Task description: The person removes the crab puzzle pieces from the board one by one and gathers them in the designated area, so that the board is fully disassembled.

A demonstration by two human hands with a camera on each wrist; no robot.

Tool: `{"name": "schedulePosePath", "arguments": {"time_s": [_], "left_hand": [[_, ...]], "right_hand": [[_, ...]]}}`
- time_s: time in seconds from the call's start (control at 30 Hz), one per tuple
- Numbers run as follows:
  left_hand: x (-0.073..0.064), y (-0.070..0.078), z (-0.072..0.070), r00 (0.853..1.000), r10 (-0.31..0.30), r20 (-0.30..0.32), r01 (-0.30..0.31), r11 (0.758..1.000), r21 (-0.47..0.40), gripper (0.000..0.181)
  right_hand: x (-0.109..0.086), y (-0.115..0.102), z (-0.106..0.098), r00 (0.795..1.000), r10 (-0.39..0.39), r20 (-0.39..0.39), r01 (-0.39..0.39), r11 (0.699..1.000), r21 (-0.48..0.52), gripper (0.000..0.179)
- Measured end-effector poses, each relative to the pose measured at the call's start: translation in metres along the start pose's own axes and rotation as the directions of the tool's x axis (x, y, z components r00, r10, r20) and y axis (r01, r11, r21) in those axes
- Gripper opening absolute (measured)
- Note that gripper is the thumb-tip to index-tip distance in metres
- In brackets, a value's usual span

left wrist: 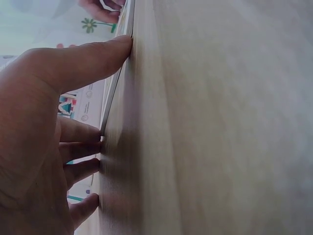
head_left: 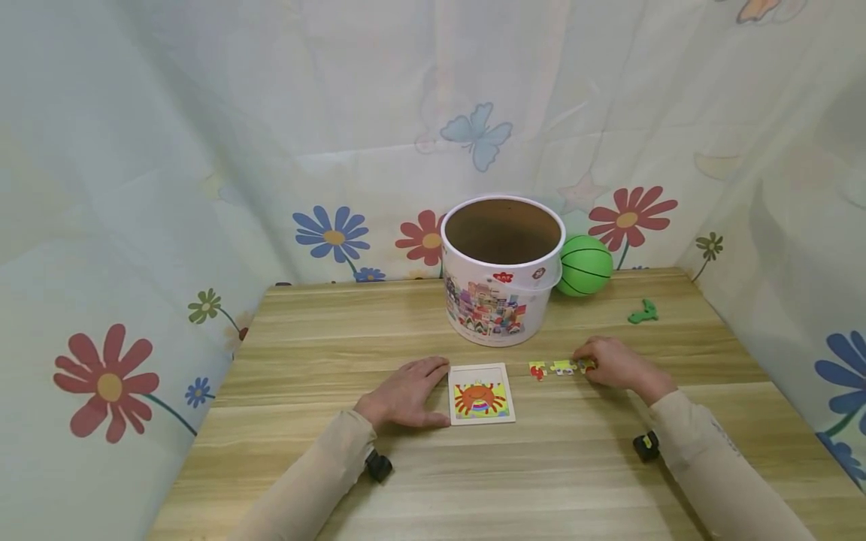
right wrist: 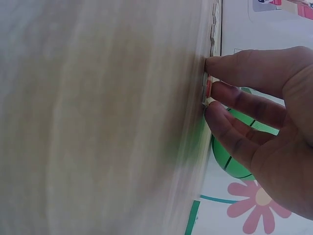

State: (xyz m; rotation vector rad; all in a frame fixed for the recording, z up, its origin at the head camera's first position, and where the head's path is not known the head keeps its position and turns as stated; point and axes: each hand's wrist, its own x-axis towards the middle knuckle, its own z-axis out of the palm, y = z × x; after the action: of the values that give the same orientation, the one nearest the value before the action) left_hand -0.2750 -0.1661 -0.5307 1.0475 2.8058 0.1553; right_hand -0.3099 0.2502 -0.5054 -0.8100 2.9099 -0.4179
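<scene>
A small white-framed jigsaw board (head_left: pixel 512 406) lies on the table, its crab picture (head_left: pixel 477 398) filling all but the far strip. My left hand (head_left: pixel 409 392) rests at the board's left side, thumb at the near corner and index finger at the far one. To the board's right, loose puzzle pieces lie in a row: a red and yellow piece (head_left: pixel 538 371) and a yellow and white piece (head_left: pixel 562 367). At the row's right end my right hand (head_left: pixel 617 367) pinches another puzzle piece (head_left: pixel 587 366) flat against the table, partly hidden by the fingers.
A white bucket (head_left: pixel 497 300) with printed toy pictures stands open-topped behind the board. Against its right side rests a green ball (head_left: pixel 585 266). Nearer the table's right edge is a small green object (head_left: pixel 643 312). Patterned curtains (head_left: pixel 379 165) enclose the wooden table (head_left: pixel 338 323).
</scene>
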Motion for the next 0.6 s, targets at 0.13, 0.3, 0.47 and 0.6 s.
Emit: {"name": "schedulePosePath", "arguments": {"time_s": [0.13, 0.3, 0.47, 0.6], "left_hand": [[-0.0003, -0.0001, -0.0011, 1.0, 0.002, -0.003, -0.002, 1.0, 0.003, 0.1], [0.0, -0.0015, -0.0011, 1.0, 0.005, -0.003, -0.005, 1.0, 0.012, 0.1], [0.0005, -0.002, -0.0008, 1.0, -0.002, 0.004, 0.002, 1.0, 0.014, 0.1], [0.0005, -0.0019, -0.0001, 1.0, 0.004, 0.001, -0.004, 1.0, 0.008, 0.099]], "right_hand": [[0.0002, 0.0011, 0.0013, 1.0, -0.007, -0.013, 0.007, 1.0, -0.002, 0.033], [0.0005, 0.0018, 0.001, 1.0, 0.006, -0.013, -0.006, 1.0, 0.009, 0.032], [0.0008, -0.0008, -0.0019, 1.0, 0.022, -0.015, -0.022, 0.999, 0.026, 0.031], [0.0009, -0.0063, -0.0033, 0.999, 0.01, -0.03, -0.009, 0.999, 0.033, 0.031]]}}
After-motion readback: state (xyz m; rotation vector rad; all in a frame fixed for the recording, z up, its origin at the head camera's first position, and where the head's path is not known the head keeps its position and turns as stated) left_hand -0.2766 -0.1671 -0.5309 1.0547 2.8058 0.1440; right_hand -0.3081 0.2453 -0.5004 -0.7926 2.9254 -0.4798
